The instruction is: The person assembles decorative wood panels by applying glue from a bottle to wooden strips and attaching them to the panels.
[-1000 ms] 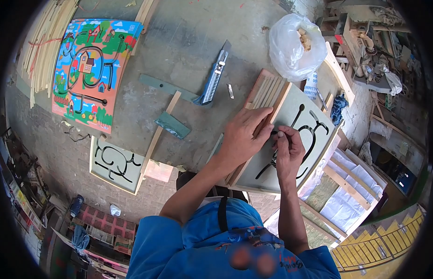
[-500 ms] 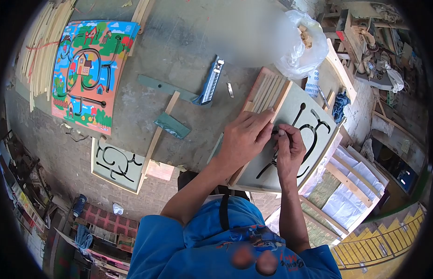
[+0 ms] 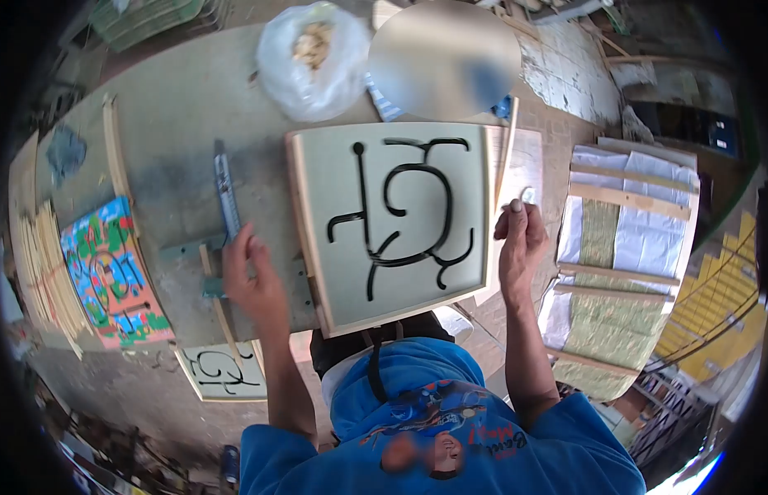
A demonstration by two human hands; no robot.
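A framed pale board (image 3: 334, 280) with black curved grooves lies in front of me on the workbench. My left hand (image 3: 253, 268) is left of it, fingers apart and slightly blurred, near the lower end of a blue cutter knife (image 3: 226, 191). It holds nothing that I can see. On the board's right side my right hand (image 3: 522, 239) is raised past the frame, thumb and fingers pinched together; whatever is between them is too small to make out.
A plastic bag of wood pieces (image 3: 314, 62) sits behind the board. Colourful printed panels (image 3: 120, 276) and thin wood strips (image 3: 45, 268) lie at the left. Below them is a smaller grooved board (image 3: 223, 373). Slatted, paper-covered panels (image 3: 623, 256) stand at the right.
Both hands have come off the board and moved apart, the left hand towards the knife. The board now lies fully visible and squarer to me; the slatted wooden piece on its left no longer shows. The view has shifted.
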